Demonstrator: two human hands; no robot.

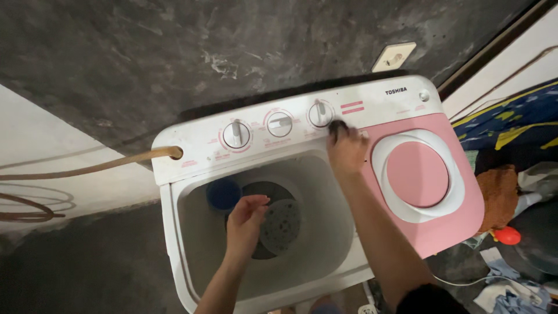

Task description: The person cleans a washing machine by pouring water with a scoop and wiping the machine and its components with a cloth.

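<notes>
A white and pink twin-tub washing machine (192, 273) stands against a dark wall. Its left wash tub (325, 232) is open, with a grey pulsator disc (281, 225) at the bottom and a blue round part (223, 193) near the back. My left hand (246, 221) reaches down into the tub above the disc, fingers loosely curled, holding nothing that I can see. My right hand (346, 149) rests on the control panel (192, 152) just below the rightmost dial (320, 113), pressing a small dark object (337, 127) against the panel.
Two more dials (236, 134) (279, 123) sit on the panel. A tan hose (87, 167) enters the machine's left corner. The pink spin-tub lid (417, 173) is closed on the right. A wall socket (394, 57) sits above. Clothes and cloths (505, 195) lie on the floor at right.
</notes>
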